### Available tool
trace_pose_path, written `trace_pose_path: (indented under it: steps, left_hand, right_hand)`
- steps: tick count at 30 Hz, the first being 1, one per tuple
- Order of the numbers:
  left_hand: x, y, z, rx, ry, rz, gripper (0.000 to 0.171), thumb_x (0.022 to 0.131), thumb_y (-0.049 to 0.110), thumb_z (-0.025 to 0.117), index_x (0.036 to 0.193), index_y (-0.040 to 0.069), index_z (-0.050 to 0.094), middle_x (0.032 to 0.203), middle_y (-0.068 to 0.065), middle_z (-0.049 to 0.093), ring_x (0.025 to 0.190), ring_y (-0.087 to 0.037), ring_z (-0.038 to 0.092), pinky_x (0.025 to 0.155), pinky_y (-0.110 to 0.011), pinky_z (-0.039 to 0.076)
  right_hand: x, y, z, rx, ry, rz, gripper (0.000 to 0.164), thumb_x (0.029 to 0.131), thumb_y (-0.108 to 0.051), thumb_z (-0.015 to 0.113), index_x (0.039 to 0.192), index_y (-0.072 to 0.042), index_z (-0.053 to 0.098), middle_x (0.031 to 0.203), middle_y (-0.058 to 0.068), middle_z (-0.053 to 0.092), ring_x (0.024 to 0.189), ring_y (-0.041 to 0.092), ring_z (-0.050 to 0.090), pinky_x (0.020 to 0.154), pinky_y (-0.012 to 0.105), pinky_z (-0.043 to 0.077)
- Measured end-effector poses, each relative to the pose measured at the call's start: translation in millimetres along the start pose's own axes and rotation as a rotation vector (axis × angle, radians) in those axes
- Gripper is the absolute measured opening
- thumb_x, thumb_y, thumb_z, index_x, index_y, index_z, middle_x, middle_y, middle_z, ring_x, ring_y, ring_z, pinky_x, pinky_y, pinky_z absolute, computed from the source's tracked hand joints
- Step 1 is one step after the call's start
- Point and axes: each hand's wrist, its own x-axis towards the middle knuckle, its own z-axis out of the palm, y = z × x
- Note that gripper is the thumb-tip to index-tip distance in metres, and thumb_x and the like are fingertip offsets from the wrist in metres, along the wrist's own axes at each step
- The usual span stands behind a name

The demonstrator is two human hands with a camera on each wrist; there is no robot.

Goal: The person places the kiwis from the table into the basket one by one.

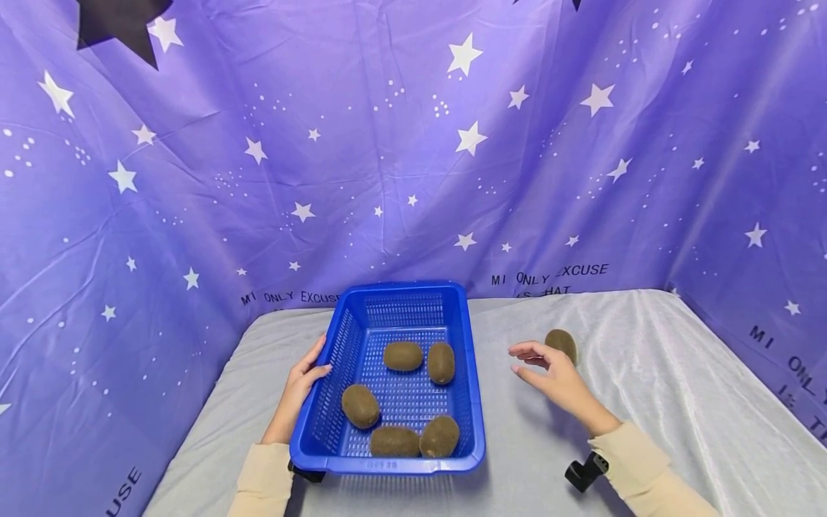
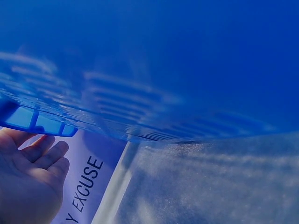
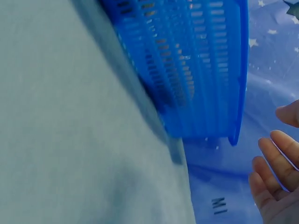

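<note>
A blue plastic basket [image 1: 388, 467] with slotted walls stands in the middle of the head view. Several brown kiwifruit [image 1: 403, 356] lie loose on its floor. My left hand [image 1: 298, 388] grips the basket's left rim, thumb over the top edge and fingers along the outside. In the left wrist view that hand [image 2: 32, 179] shows under the rim, beside the blue wall. To the right of the basket, my right hand [image 1: 555, 377] hovers over the cloth with fingers apart and relaxed, holding nothing. Just behind it, partly hidden, is another kiwifruit [image 1: 561, 345].
A pale grey cloth [image 1: 646, 359] covers the table. Purple star-printed curtains [image 1: 388, 179] enclose the back and both sides, close to the table's edges. A small black wrist camera [image 1: 586, 472] hangs under the right sleeve.
</note>
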Motion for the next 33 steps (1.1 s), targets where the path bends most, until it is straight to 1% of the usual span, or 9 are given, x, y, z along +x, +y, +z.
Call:
trace_pose_path:
  steps: [3, 9, 13, 17, 21, 23, 27, 30, 33]
  left_hand:
    - [-0.1, 0.0, 0.4, -0.006, 0.001, -0.015, 0.06, 0.091, -0.002, 0.048, 0.146, -0.002, 0.026, 0.154, -0.017, 0.019, 0.138, -0.032, 0.02, 0.095, -0.009, 0.035]
    - [-1.8, 0.7, 0.2, -0.023, -0.008, -0.038, 0.061, 0.091, 0.0, 0.048, 0.148, 0.002, 0.025, 0.155, -0.013, 0.019, 0.138, -0.031, 0.022, 0.093, -0.011, 0.038]
    - [-1.9, 1.4, 0.5, -0.013, -0.006, -0.046, 0.061, 0.091, 0.001, 0.049, 0.148, 0.003, 0.025, 0.155, -0.013, 0.019, 0.137, -0.029, 0.022, 0.093, -0.011, 0.038]
    - [-0.9, 1.0, 0.0, 0.013, 0.002, -0.031, 0.061, 0.09, 0.0, 0.049, 0.147, 0.0, 0.026, 0.155, -0.014, 0.019, 0.138, -0.028, 0.021, 0.095, -0.009, 0.034]
    - [-0.8, 1.1, -0.3, 0.014, -0.003, -0.035, 0.061, 0.091, 0.0, 0.048, 0.147, 0.001, 0.026, 0.155, -0.014, 0.019, 0.138, -0.027, 0.022, 0.095, -0.009, 0.034]
    - [-0.9, 1.3, -0.2, 0.014, -0.004, -0.036, 0.061, 0.09, 0.0, 0.048, 0.147, 0.001, 0.025, 0.155, -0.014, 0.018, 0.138, -0.028, 0.022, 0.095, -0.009, 0.034]
    - [-0.6, 0.9, -0.3, 0.017, 0.001, -0.02, 0.061, 0.09, -0.002, 0.048, 0.146, -0.001, 0.025, 0.154, -0.016, 0.019, 0.138, -0.031, 0.019, 0.095, -0.008, 0.034]
    - [-0.8, 1.2, 0.1, 0.018, 0.008, -0.013, 0.061, 0.09, -0.003, 0.048, 0.146, -0.002, 0.026, 0.154, -0.017, 0.02, 0.138, -0.031, 0.021, 0.094, -0.008, 0.034]
    - [-1.4, 1.5, 0.6, 0.016, 0.01, -0.014, 0.06, 0.09, -0.002, 0.049, 0.146, -0.002, 0.027, 0.153, -0.017, 0.02, 0.137, -0.028, 0.023, 0.094, -0.009, 0.035]
  right_hand:
    - [-1.9, 7.5, -5.9, 0.01, 0.008, 0.011, 0.024, 0.082, 0.0, 0.068, 0.105, 0.003, 0.064, 0.102, 0.015, 0.067, 0.092, 0.0, 0.057, 0.085, 0.017, 0.047]
    - [-3.4, 19.2, -15.9, -0.067, 0.024, 0.063, 0.025, 0.083, -0.004, 0.068, 0.107, 0.001, 0.064, 0.103, 0.013, 0.067, 0.093, 0.008, 0.06, 0.083, 0.017, 0.046]
    - [-3.1, 23.1, -22.7, -0.096, 0.054, 0.085, 0.027, 0.083, -0.002, 0.069, 0.109, 0.002, 0.063, 0.104, 0.015, 0.067, 0.092, 0.0, 0.058, 0.082, 0.016, 0.047]
    - [-1.5, 13.5, -30.3, -0.1, 0.088, 0.09, 0.026, 0.081, 0.004, 0.067, 0.107, 0.006, 0.062, 0.101, 0.02, 0.065, 0.088, -0.005, 0.056, 0.08, 0.016, 0.048]
    - [0.6, -2.0, -37.9, -0.094, 0.114, 0.132, 0.025, 0.082, 0.006, 0.065, 0.106, 0.01, 0.061, 0.099, 0.025, 0.064, 0.086, 0.004, 0.06, 0.078, 0.015, 0.048]
    - [1.5, -2.8, -41.3, -0.078, 0.133, 0.151, 0.025, 0.082, 0.006, 0.064, 0.107, 0.012, 0.06, 0.099, 0.028, 0.063, 0.085, 0.006, 0.061, 0.078, 0.014, 0.047]
    - [2.6, 11.5, -46.5, -0.031, 0.185, 0.17, 0.028, 0.084, 0.004, 0.064, 0.109, 0.013, 0.059, 0.102, 0.031, 0.061, 0.086, 0.002, 0.059, 0.078, 0.011, 0.045]
    - [3.1, 28.9, -48.7, -0.023, 0.223, 0.198, 0.029, 0.085, -0.001, 0.065, 0.111, 0.011, 0.06, 0.106, 0.027, 0.062, 0.09, -0.002, 0.057, 0.08, 0.009, 0.044]
    - [3.3, 41.5, -50.2, -0.055, 0.244, 0.237, 0.032, 0.086, -0.008, 0.066, 0.113, 0.007, 0.06, 0.113, 0.022, 0.061, 0.096, -0.005, 0.053, 0.084, 0.008, 0.04]
